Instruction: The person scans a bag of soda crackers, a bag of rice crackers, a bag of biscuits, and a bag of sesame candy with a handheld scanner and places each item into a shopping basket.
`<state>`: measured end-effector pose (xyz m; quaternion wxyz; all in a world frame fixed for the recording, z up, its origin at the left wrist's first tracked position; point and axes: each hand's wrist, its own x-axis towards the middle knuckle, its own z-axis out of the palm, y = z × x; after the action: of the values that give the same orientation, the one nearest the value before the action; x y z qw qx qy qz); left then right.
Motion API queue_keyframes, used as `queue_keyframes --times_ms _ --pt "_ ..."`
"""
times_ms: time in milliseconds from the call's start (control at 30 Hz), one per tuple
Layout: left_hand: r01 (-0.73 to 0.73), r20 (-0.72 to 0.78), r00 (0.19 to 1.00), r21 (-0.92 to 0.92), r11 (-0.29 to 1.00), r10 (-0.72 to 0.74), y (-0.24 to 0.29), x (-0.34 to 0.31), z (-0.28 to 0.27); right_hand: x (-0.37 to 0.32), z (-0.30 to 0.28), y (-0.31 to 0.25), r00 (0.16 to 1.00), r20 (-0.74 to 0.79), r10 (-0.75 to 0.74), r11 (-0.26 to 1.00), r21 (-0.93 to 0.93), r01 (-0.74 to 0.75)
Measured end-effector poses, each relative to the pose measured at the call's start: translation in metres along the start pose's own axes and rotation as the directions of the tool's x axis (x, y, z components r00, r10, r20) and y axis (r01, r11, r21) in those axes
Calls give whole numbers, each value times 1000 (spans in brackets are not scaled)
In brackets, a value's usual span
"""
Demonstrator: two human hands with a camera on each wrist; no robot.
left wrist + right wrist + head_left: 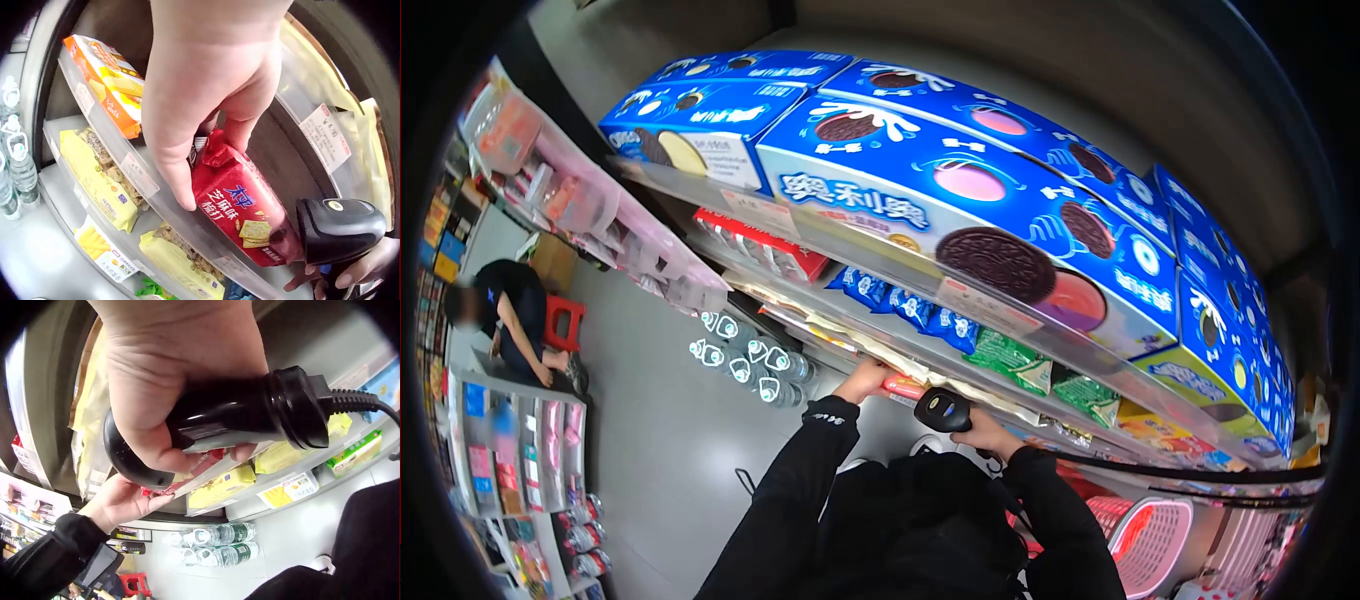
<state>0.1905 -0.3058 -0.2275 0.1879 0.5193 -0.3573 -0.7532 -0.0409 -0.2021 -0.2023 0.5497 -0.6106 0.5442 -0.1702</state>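
My left hand grips one end of a red packet of sesame crackers between thumb and fingers, at the lip of a low shelf. In the head view the left hand is left of the other, with the red packet reaching toward the right. My right hand is wrapped around the handle of a black barcode scanner, its cable trailing off the handle. The scanner's head is close to the packet's far end and overlaps it in the right wrist view.
Large blue cookie boxes fill the upper shelf above my hands. Yellow snack packs lie on the shelf below. Water bottles stand on the floor at left, and a pink basket is at right. A person sits farther left.
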Motion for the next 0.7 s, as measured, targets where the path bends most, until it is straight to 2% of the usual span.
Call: queue_keyframes --times_ms 67,100,200,233,267,333,367,400,433,467,533,567,633,700 --pt "-338 -18 935 248 908 353 -22 41 -7 6 -3 -14 994 56 94 995 -30 -93" --pt "-343 -28 933 238 909 359 -28 53 -7 10 -2 -16 993 59 104 994 -51 -101" --pt "-512 -169 782 374 774 599 -37 70 -3 22 3 -15 998 31 59 991 -119 -55" --pt "-505 -119 739 555 662 663 -34 69 -5 26 3 -10 998 36 60 990 -127 -54" --pt "-505 -126 738 549 666 663 -30 69 -9 28 4 -5 999 32 20 989 -147 -15" --pt "-372 71 753 866 335 654 -21 67 -13 31 4 -2 999 33 -13 986 -168 18" --pt "-372 69 756 864 340 651 -25 74 -12 33 3 0 998 56 1 972 -233 13" --pt "-306 3 777 875 374 629 -29 81 -11 35 4 -1 997 79 15 956 -295 9" --pt "-239 -62 793 884 402 607 -34 87 -11 36 5 -4 996 83 -28 968 -247 48" --pt "-237 -61 793 885 400 606 -38 90 -13 38 6 -5 996 83 -29 969 -244 49" --pt "-372 -19 747 816 442 664 -30 81 -12 43 8 -7 995 100 -18 960 -276 45" --pt "-373 -15 746 818 437 666 -26 76 -12 45 9 -8 996 88 -16 965 -258 39" --pt "-503 28 729 699 507 684 -17 63 -10 49 10 -12 997 76 -13 965 -262 32" --pt "-497 -14 711 697 516 703 -22 64 -6 50 13 -12 999 49 -23 966 -255 35"
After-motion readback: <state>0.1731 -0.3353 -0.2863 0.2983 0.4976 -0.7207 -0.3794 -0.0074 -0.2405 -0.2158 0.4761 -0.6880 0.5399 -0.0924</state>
